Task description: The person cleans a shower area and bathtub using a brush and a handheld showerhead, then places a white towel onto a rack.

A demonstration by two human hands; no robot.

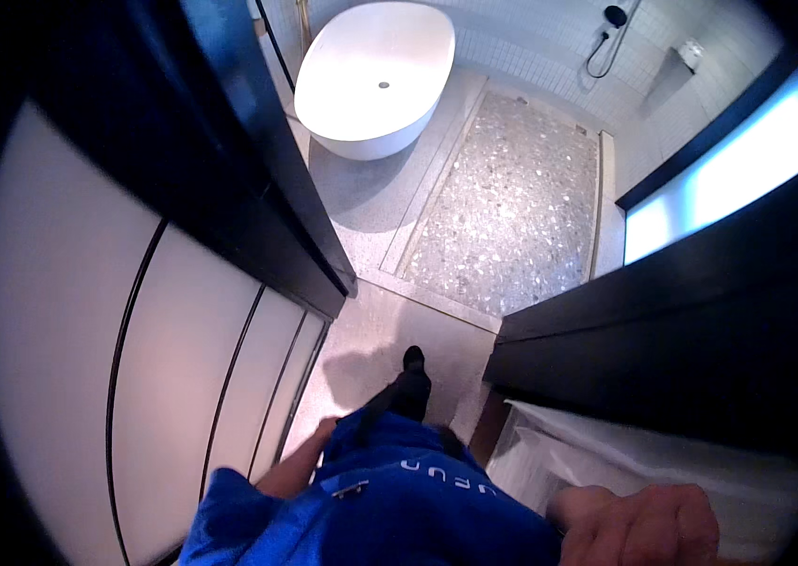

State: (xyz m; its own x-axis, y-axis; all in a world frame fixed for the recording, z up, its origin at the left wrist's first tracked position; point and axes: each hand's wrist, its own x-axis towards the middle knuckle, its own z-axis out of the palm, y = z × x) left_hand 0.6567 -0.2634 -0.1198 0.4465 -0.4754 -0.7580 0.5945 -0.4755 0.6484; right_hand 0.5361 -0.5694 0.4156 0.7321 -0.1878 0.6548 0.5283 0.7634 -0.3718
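My right hand (643, 525) is raised close to the camera at the lower right, its fingers curled in. Nothing shows in its grasp, though its palm side is hidden. Beyond it spreads a whitish plastic-like sheet (625, 453). My left hand (329, 426) hangs low beside my body, mostly hidden by my blue shirt (399, 509); its fingers cannot be made out. On the pale floor (370, 325) ahead, one black shoe (413, 359) points towards a bathroom opening.
Dark frame panels flank the opening, left (300, 233) and right (653, 325). Pale panels (172, 339) with black dividers line the left. Beyond are a white freestanding bathtub (370, 64), a speckled shower floor (512, 205) with a raised edge (434, 301), a hand shower (615, 17) and a bright window (738, 170).
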